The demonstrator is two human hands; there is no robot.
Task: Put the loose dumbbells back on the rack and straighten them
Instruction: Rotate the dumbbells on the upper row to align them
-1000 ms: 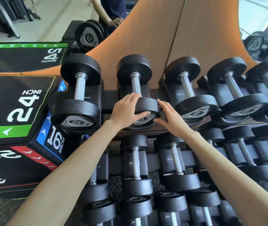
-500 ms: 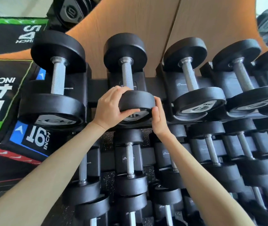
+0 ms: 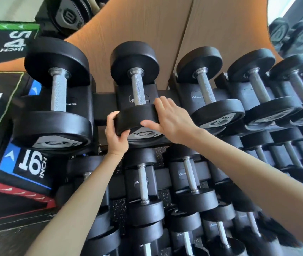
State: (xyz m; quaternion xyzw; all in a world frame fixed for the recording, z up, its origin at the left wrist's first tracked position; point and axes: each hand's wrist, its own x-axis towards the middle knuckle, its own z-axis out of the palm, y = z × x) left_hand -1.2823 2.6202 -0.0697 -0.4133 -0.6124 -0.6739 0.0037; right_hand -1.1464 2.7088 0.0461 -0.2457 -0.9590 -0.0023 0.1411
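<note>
**A:** Which one is being straightened?

**B:** The dumbbell in the second cradle counting from the jump box, on the top level of the rack. It lies in its cradle, with one head at the back and the near head toward us.

**A:** And the hands?

**B:** Both are on the near head, not on the handle. The left hand, on the side toward the box, is curled around the rim with the thumb in front. The right hand, on the side away from the box, lies over the top with the fingers spread, and the thumb presses along the front edge.

**A:** What worries you?

**B:** The grip, I think. The rubber head is wide and looks smooth. If it is lifted or turned like this, it may slip and slide forward out of the cradle, onto the lower row beneath.

**A:** And the fingers?

**B:** Yes, them too. The left fingers are in the gap toward the heavier dumbbell that lies nearest the box. The right hand is close to the neighbour on the side away from the box. A sudden sideways shift could squeeze them, and fingers hooked over the rim could be caught between the head and the cradle when it settles.
</note>
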